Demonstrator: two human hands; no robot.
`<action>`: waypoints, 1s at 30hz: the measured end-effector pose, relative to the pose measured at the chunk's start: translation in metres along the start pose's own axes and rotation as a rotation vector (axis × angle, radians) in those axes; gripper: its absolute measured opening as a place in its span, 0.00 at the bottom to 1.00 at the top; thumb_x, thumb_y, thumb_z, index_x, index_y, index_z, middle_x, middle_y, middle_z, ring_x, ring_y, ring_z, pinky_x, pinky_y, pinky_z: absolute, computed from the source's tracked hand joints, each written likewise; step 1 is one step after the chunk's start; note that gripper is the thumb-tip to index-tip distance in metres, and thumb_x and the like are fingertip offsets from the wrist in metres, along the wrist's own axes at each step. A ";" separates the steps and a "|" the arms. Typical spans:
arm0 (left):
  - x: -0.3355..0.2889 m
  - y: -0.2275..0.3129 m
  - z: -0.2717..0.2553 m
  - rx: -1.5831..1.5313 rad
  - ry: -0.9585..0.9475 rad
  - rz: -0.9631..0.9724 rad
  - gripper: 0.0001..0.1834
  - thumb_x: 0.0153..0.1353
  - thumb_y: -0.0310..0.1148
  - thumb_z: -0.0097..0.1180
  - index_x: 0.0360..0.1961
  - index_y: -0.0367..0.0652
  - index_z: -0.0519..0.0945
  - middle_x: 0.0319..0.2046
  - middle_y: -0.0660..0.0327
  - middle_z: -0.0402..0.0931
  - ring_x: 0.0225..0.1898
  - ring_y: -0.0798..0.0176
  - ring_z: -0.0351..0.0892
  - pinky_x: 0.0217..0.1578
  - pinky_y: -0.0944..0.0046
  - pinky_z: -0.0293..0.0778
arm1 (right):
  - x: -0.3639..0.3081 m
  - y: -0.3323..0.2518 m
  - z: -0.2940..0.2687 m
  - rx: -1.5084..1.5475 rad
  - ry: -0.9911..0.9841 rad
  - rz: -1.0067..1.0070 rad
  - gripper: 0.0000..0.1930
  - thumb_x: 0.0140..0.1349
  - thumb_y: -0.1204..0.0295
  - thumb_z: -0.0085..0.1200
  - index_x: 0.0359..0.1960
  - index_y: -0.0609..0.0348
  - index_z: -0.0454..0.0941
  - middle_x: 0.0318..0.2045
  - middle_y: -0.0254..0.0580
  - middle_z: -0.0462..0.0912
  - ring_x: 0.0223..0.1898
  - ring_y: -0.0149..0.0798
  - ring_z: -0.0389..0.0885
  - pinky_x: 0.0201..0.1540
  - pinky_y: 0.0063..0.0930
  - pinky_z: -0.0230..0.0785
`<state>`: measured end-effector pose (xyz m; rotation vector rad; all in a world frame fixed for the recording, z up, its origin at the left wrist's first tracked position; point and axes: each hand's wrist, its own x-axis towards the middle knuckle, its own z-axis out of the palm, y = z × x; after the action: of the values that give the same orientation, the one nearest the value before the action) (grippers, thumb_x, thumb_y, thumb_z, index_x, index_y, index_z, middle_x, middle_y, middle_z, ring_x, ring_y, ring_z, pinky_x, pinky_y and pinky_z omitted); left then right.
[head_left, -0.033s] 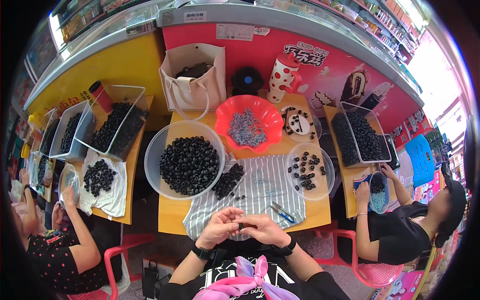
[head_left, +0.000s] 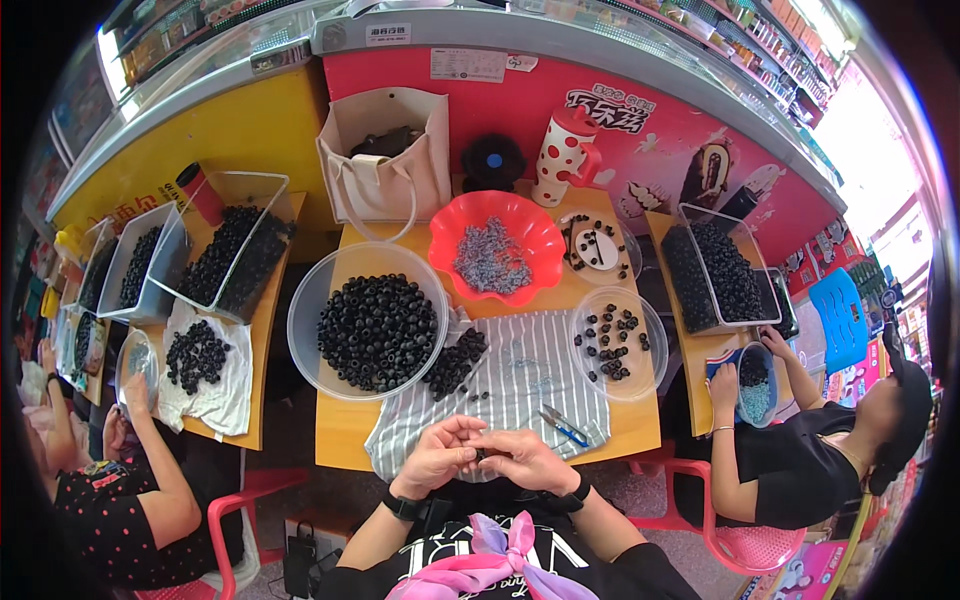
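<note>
My left hand (head_left: 443, 456) and my right hand (head_left: 525, 460) meet at the near edge of the table, fingertips pinched together. Between them shows a small black piece (head_left: 481, 455), mostly hidden by the fingers. Just beyond lies a grey-and-white striped cloth (head_left: 520, 400) with a pile of black round pieces (head_left: 455, 362) and a few scattered clear-bluish bits (head_left: 540, 384). Blue-handled snips (head_left: 566, 428) rest on the cloth to the right of my hands. A large clear bowl (head_left: 303, 330) full of black round pieces stands at left; a shallower clear bowl (head_left: 655, 372) at right holds several more.
Farther back are a red scalloped bowl (head_left: 447, 235) of small greyish-blue bits, a cream tote bag (head_left: 425, 150) and a polka-dot tumbler (head_left: 560, 165). Co-workers sit at tables on the left (head_left: 120, 500) and right (head_left: 800, 450), beside clear bins (head_left: 205, 290) of black pieces.
</note>
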<state>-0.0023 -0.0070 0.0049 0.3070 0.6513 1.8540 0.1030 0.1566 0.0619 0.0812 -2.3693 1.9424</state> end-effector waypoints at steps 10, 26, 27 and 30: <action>0.012 -0.004 0.001 -0.006 -0.044 -0.020 0.21 0.59 0.22 0.60 0.54 0.32 0.72 0.35 0.59 0.76 0.29 0.69 0.77 0.28 0.73 0.73 | -0.005 0.009 0.005 -0.050 0.118 -0.140 0.12 0.56 0.82 0.56 0.43 0.64 0.79 0.31 0.45 0.85 0.34 0.44 0.85 0.37 0.30 0.75; 0.001 -0.008 0.003 0.024 0.087 0.073 0.20 0.58 0.23 0.60 0.53 0.32 0.74 0.42 0.52 0.80 0.36 0.61 0.83 0.34 0.67 0.79 | -0.010 0.019 0.012 0.033 0.167 -0.191 0.12 0.59 0.82 0.55 0.45 0.65 0.78 0.33 0.46 0.83 0.34 0.38 0.86 0.36 0.27 0.75; -0.001 -0.007 0.004 0.022 0.122 0.092 0.20 0.58 0.23 0.60 0.53 0.32 0.74 0.42 0.52 0.80 0.36 0.61 0.83 0.34 0.67 0.79 | -0.011 0.017 0.012 -0.078 0.232 -0.209 0.12 0.58 0.80 0.57 0.45 0.63 0.79 0.32 0.46 0.83 0.33 0.40 0.84 0.36 0.28 0.74; 0.003 -0.007 0.002 0.015 0.043 0.061 0.20 0.64 0.24 0.53 0.58 0.31 0.71 0.48 0.49 0.77 0.41 0.59 0.81 0.41 0.65 0.77 | -0.022 -0.023 -0.019 -0.297 0.288 -0.070 0.10 0.53 0.80 0.59 0.38 0.62 0.80 0.31 0.46 0.81 0.31 0.41 0.80 0.34 0.30 0.70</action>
<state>0.0030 -0.0015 0.0016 0.3002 0.6920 1.9191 0.1272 0.1707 0.0862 -0.1236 -2.3885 1.4409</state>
